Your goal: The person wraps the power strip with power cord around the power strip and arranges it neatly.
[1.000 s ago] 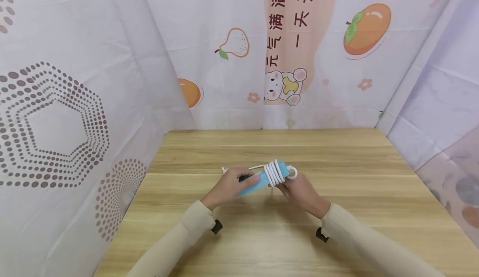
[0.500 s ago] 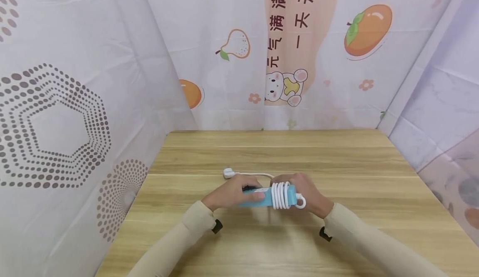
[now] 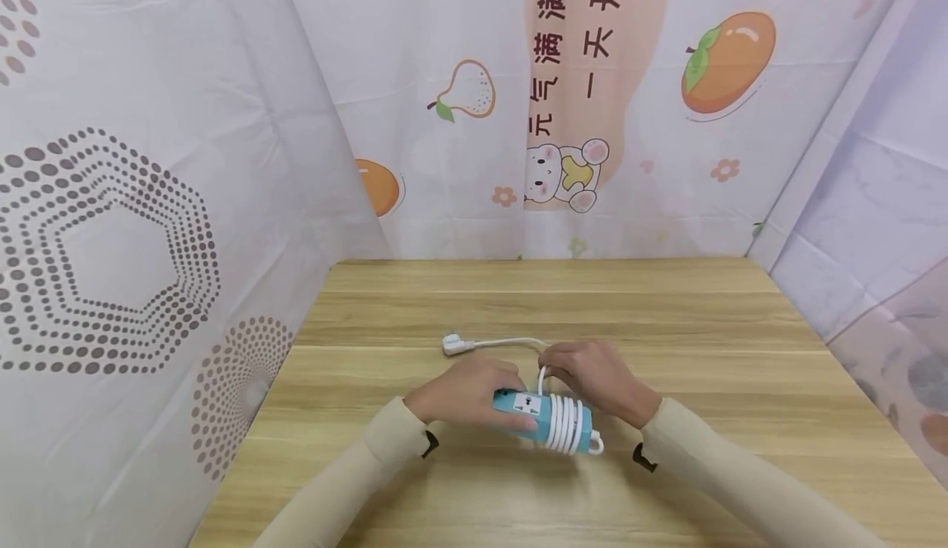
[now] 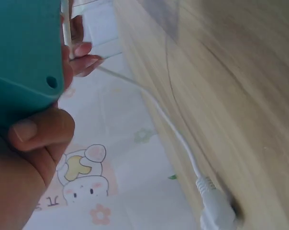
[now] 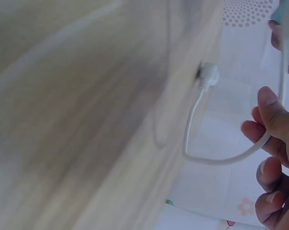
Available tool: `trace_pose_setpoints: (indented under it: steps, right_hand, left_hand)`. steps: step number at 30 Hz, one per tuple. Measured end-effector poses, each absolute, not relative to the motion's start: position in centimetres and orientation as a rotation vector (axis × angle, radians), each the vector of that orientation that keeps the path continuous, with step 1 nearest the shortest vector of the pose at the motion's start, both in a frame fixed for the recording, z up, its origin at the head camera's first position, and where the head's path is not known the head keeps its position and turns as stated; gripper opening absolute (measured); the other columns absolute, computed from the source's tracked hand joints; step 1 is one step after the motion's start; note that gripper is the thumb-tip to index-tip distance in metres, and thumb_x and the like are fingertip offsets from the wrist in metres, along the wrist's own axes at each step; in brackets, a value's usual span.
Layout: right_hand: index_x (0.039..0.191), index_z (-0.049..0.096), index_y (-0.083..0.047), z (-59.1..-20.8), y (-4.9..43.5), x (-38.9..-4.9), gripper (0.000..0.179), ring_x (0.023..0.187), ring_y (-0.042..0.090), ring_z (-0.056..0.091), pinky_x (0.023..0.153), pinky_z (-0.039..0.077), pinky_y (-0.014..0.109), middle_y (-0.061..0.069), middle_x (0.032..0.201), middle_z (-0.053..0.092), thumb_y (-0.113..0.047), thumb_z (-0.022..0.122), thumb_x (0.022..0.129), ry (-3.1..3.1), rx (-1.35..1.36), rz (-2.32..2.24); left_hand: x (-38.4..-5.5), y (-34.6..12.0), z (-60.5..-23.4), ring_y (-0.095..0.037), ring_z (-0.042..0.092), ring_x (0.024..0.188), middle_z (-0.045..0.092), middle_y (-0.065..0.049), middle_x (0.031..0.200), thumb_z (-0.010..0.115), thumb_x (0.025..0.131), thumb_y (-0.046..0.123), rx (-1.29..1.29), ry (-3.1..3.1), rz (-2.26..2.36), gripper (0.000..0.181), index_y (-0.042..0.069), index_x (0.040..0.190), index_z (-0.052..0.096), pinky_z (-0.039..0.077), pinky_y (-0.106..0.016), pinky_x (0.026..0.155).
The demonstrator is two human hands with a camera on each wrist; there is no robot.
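Observation:
A blue power strip (image 3: 543,426) with a white socket face is held above the table by my left hand (image 3: 474,392), thumb on the near side. White cord (image 3: 566,424) is wound in several turns round the strip's right part, and a small loop sticks out at its right end. My right hand (image 3: 596,375) pinches the free cord between thumb and fingers, just beyond the strip; the right wrist view shows the cord (image 5: 221,161) running from this pinch to the plug. The white plug (image 3: 455,344) lies on the table, left of the right hand.
The wood-grain table (image 3: 666,309) meets a printed white curtain (image 3: 444,227) at the back. More cloth hangs on the left (image 3: 148,416) and on the right (image 3: 852,227). Dark bands (image 3: 644,457) sit at the wrists.
The strip has come down toward me and tilted, its right end now lower and its socket face showing. My right hand has gone from the strip's end to the free cord beyond it.

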State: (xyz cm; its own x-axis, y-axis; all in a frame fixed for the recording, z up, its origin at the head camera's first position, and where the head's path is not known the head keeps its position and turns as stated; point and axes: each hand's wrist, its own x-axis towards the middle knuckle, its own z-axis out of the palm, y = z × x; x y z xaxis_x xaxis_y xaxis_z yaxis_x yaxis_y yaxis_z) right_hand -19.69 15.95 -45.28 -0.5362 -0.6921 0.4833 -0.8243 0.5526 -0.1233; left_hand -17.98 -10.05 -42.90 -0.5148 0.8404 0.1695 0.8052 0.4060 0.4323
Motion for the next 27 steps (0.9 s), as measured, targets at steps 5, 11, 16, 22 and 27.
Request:
trace_pose_setpoints:
  steps: [5, 11, 16, 22, 27]
  right_hand:
    - [0.095, 0.078, -0.018, -44.6, 16.1, -20.0, 0.01, 0.071, 0.005, 0.067, 0.056, 0.051, 0.026, -0.009, 0.091, 0.073, -0.018, 0.083, 0.086, -2.372, 1.171, 0.403]
    - [0.09, 0.079, -0.019, -44.2, 16.0, -19.7, 0.012, 0.059, 0.003, 0.06, 0.048, 0.043, 0.021, -0.01, 0.083, 0.07, -0.025, 0.086, 0.083, -2.346, 1.135, 0.361]
    - [0.09, 0.079, -0.019, -44.5, 15.9, -19.3, 0.008, 0.06, 0.005, 0.059, 0.047, 0.042, 0.022, -0.01, 0.084, 0.068, -0.02, 0.085, 0.085, -2.385, 1.079, 0.336]
    - [0.091, 0.078, -0.015, -44.5, 15.8, -19.2, 0.009, 0.063, 0.009, 0.063, 0.049, 0.044, 0.026, -0.005, 0.086, 0.069, -0.02, 0.084, 0.087, -2.402, 1.034, 0.348]
    - [0.09, 0.077, -0.014, -44.3, 15.8, -19.3, 0.009, 0.065, 0.009, 0.063, 0.051, 0.046, 0.027, -0.004, 0.084, 0.069, -0.022, 0.082, 0.09, -2.381, 1.025, 0.381]
  left_hand:
    - [-17.7, -9.5, -43.1, 0.003, 0.047, 0.066, 0.054, 0.016, 0.081, 0.068, 0.088, 0.067, 1.46, 2.794, 0.522, 0.045, 0.022, 0.086, 0.071, 0.038, -0.014, 0.056]
    - [-17.3, -9.0, -43.6, -0.003, 0.045, 0.062, 0.05, 0.013, 0.08, 0.065, 0.087, 0.072, 1.281, 2.943, 0.366, 0.053, 0.019, 0.087, 0.069, 0.036, -0.018, 0.051]
    - [-17.3, -8.6, -44.4, -0.004, 0.045, 0.062, 0.051, 0.011, 0.08, 0.064, 0.085, 0.075, 1.158, 3.032, 0.32, 0.056, 0.019, 0.085, 0.068, 0.034, -0.021, 0.049]
    - [-17.5, -8.4, -45.0, -0.007, 0.047, 0.067, 0.056, 0.008, 0.085, 0.061, 0.087, 0.076, 1.041, 3.141, 0.257, 0.057, 0.019, 0.086, 0.066, 0.036, -0.023, 0.049]
    - [-17.9, -8.5, -45.5, -0.009, 0.047, 0.067, 0.057, 0.005, 0.087, 0.061, 0.088, 0.076, 0.938, 3.227, 0.258, 0.06, 0.016, 0.091, 0.069, 0.037, -0.025, 0.048]
